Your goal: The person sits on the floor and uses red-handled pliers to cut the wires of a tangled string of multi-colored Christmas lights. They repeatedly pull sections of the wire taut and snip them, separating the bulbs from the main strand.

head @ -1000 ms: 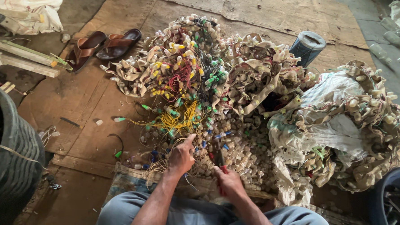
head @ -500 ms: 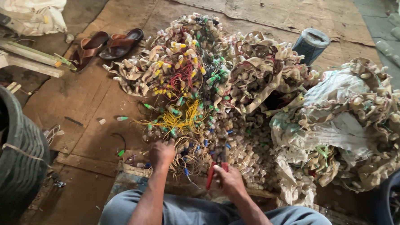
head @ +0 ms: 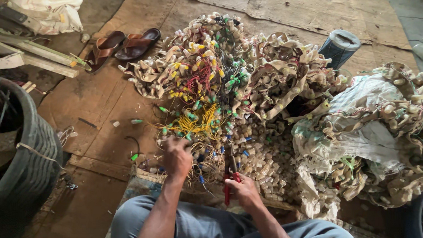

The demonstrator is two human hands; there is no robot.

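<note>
- I saw my left hand (head: 177, 156) closed in a fist on a bunch of thin yellowish wires (head: 201, 157) at the near edge of the heap of small bulb holders (head: 262, 157)
- My right hand (head: 244, 191) was wrapped around the red handles of a pair of cutters (head: 229, 174), whose dark nose pointed away from me into the wires; I could not tell how far the blades stood apart
- The wires in my left fist lay just to the left of the cutter nose, near it, with blue-capped pieces scattered among them
- Beyond them sat a knot of bright yellow wire (head: 199, 124), then red and green strands in the beige tangle (head: 209, 62)
- A pair of brown sandals (head: 122, 44) lay on the cardboard to the far left, a blue cylindrical can (head: 338, 47) stood at the far right of the pile, and a black tyre (head: 26, 158) sat at my left side
- My grey trouser knees (head: 207, 226) filled the bottom of the view
</note>
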